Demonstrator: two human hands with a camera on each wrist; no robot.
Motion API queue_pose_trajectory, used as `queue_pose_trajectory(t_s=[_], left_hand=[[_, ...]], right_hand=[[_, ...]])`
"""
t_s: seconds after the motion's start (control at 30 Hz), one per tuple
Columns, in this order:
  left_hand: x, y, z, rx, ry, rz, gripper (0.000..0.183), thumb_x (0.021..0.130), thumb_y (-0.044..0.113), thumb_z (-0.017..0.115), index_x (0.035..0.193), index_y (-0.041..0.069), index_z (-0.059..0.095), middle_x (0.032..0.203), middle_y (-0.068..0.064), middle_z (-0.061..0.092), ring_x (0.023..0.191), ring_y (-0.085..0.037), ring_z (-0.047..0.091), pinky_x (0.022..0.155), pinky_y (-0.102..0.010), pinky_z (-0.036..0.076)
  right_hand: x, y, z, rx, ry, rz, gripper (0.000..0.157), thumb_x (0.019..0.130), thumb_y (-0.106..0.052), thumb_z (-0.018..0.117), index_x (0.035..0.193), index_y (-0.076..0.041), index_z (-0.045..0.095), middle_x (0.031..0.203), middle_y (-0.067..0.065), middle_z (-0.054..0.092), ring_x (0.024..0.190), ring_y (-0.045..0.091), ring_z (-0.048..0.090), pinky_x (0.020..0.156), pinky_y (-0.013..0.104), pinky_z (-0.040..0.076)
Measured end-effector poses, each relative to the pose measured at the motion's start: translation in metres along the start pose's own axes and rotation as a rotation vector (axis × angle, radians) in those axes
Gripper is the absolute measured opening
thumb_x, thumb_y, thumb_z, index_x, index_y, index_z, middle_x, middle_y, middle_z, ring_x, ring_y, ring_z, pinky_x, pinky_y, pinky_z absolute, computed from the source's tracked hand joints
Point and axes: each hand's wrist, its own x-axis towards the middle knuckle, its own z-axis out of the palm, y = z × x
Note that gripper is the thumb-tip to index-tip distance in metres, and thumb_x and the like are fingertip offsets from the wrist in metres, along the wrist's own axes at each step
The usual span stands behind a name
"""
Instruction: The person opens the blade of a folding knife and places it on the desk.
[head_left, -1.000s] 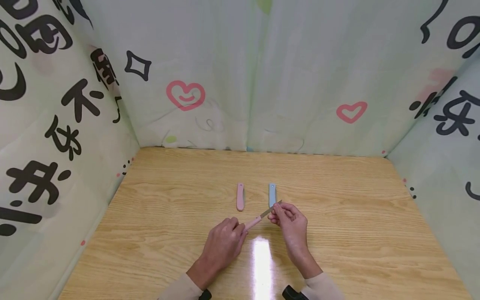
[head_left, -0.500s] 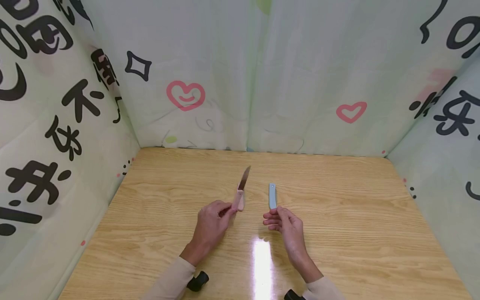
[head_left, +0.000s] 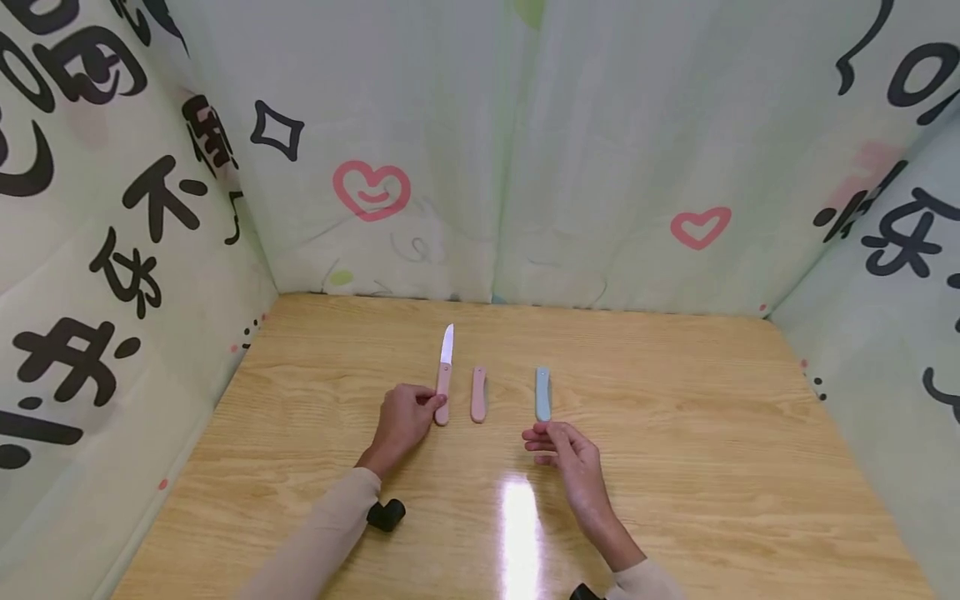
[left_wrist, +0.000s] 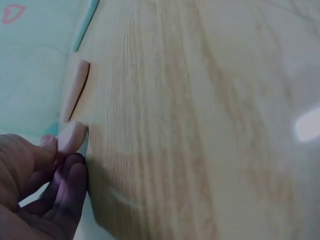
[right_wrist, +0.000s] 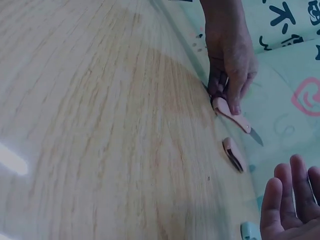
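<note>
The place looks like a small booth of printed cloth around a wooden table (head_left: 675, 417). Behind the table hangs a back cloth (head_left: 600, 125) with pink hearts (head_left: 367, 217); at its two sides are a left cloth (head_left: 187, 292) and a right cloth (head_left: 862, 333), both with big black characters (head_left: 156, 218). What room surrounds the table, I cannot tell.

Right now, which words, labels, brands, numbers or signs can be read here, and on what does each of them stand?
"不": left cloth wall.
Other black characters there and on the right cloth wall: stylised or cut off, not surely readable.
Open pink knife, folded pink knife, folded blue knife: none readable.
Pink hearts, back cloth wall: drawings only.
</note>
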Motion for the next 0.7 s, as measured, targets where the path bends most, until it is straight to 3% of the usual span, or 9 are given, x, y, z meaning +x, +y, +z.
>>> queue_pose_trajectory(t_s=[0.23,0.37,0.57,0.7], left_hand=[[0.007,-0.004,0.000,0.136,0.032,-0.003,0.016,0.081,0.025,0.069,0.079,0.010,0.073,0.065,0.006,0.061,0.055,-0.007,0.052,0.048,-0.025,0.042],[0.008,-0.003,-0.002,0.204,0.056,-0.004,0.015,0.080,0.025,0.070,0.074,0.011,0.071,0.063,0.006,0.060,0.054,-0.009,0.051,0.047,-0.026,0.040],[0.006,-0.004,-0.001,0.211,0.064,-0.030,0.017,0.080,0.026,0.070,0.072,0.011,0.069,0.061,0.005,0.058,0.052,-0.009,0.051,0.046,-0.026,0.040],[0.007,-0.004,0.001,0.206,0.073,-0.029,0.018,0.080,0.027,0.069,0.073,0.011,0.069,0.061,0.006,0.058,0.053,-0.008,0.051,0.047,-0.026,0.041]], right_hand=[[-0.012,-0.041,0.011,-0.046,-0.030,0.070,0.041,0.097,-0.029,0.042,0.106,0.009,0.053,0.095,0.017,0.061,0.087,0.031,0.059,0.074,0.046,0.046],[-0.011,-0.043,0.007,-0.068,-0.033,0.079,0.037,0.098,-0.025,0.039,0.107,0.008,0.052,0.096,0.018,0.060,0.087,0.032,0.058,0.074,0.046,0.046],[-0.010,-0.041,0.002,-0.053,-0.066,0.089,0.040,0.097,-0.027,0.040,0.108,0.010,0.052,0.095,0.017,0.060,0.087,0.030,0.059,0.075,0.047,0.046],[-0.008,-0.034,-0.004,-0.042,-0.101,0.047,0.043,0.097,-0.029,0.039,0.109,0.011,0.050,0.096,0.019,0.060,0.085,0.030,0.059,0.071,0.043,0.048]])
